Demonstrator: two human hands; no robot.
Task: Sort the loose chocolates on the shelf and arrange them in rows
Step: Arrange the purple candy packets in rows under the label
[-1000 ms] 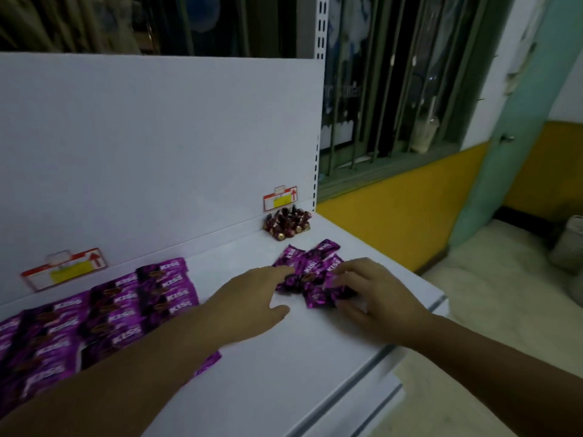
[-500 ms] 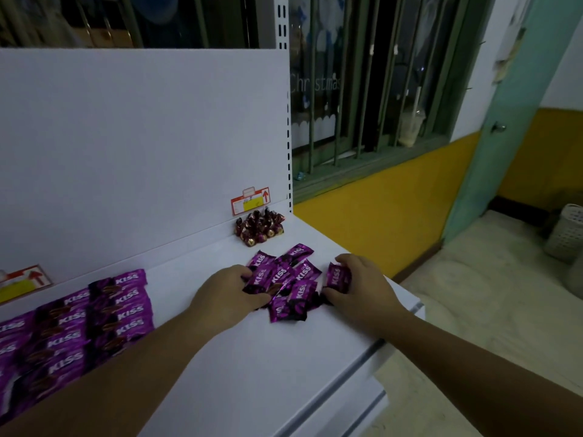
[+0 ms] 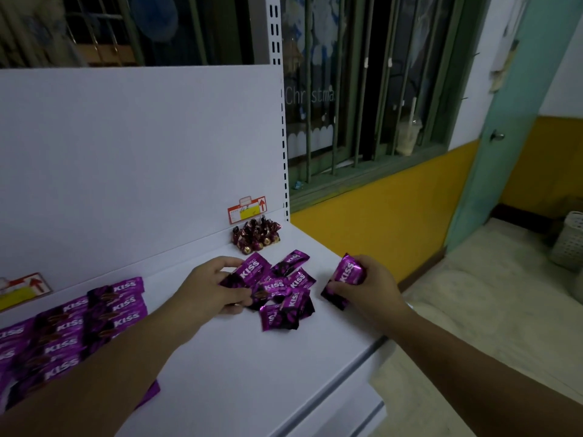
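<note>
A purple foil chocolate packet point(image 3: 347, 274) is pinched in the right hand point(image 3: 372, 290); arranged rows point(image 3: 94, 316) lie toward the left edge of the white shelf point(image 3: 252, 373), nearer the left hand point(image 3: 211, 290), which grips the loose pile point(image 3: 285, 299).

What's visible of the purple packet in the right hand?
The purple packet is a glossy, foil-like wrapper with white KISS lettering and a dark lower end. The right hand pinches it by its right edge. It is tilted, lower end near the white shelf, apart from the loose pile to its left.
</note>
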